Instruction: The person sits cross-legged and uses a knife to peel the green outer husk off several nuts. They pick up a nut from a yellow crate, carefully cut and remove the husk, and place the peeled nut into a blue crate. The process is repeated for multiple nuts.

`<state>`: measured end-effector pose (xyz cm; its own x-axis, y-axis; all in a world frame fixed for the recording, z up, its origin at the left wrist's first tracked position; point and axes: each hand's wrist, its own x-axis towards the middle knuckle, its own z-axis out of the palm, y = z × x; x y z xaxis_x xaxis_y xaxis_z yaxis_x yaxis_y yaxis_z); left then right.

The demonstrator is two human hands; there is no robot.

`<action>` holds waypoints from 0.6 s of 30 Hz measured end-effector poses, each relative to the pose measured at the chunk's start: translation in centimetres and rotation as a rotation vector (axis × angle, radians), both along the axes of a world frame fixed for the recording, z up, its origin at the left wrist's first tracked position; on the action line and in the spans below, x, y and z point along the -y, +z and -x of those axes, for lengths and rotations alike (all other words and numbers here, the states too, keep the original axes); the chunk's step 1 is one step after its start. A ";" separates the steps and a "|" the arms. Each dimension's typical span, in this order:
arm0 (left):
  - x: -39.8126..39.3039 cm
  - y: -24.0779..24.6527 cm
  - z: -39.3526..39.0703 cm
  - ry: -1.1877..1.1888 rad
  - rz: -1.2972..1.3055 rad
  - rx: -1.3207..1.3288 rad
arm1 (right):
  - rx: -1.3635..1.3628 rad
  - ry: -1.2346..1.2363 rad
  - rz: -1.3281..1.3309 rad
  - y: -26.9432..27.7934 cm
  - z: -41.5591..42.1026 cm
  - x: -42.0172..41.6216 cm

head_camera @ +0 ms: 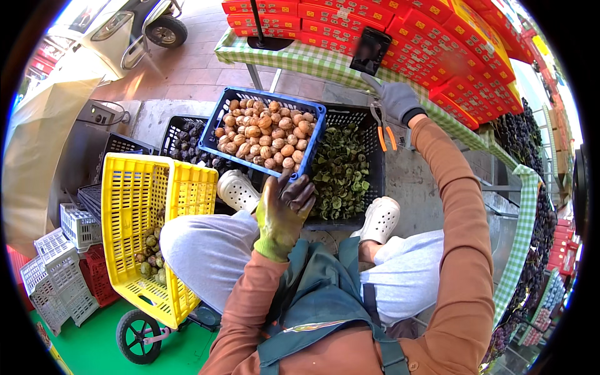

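Note:
My left hand, in a yellow-green glove with dark-stained fingers, is empty at the near corner of a blue plastic crate. Heaped inside are brown shelled walnuts. Contact between fingers and rim is unclear. My right hand, in a grey glove, reaches forward with its index finger extended towards a phone at the edge of a table. Below that hand are orange-handled pliers, beside a black crate of green husk pieces; whether hand and pliers touch cannot be told.
A yellow basket at left holds green-husked walnuts. Dark nuts fill another black crate behind it. Red boxes are stacked on the table with its checked cloth. White crates and a wheel stand at left.

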<state>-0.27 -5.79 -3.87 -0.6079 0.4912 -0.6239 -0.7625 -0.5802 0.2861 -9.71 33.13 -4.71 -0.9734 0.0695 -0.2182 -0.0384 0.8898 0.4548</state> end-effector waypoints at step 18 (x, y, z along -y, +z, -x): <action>2.5 3.3 -0.3 0.062 0.051 -0.063 | -0.224 0.254 0.095 2.0 -5.0 -2.7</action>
<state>0.06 -8.27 -0.56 -0.6747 0.4198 -0.6071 -0.7053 -0.6091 0.3627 -4.70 35.78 -2.73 -0.9815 -0.1910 0.0093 -0.1721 0.9036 0.3924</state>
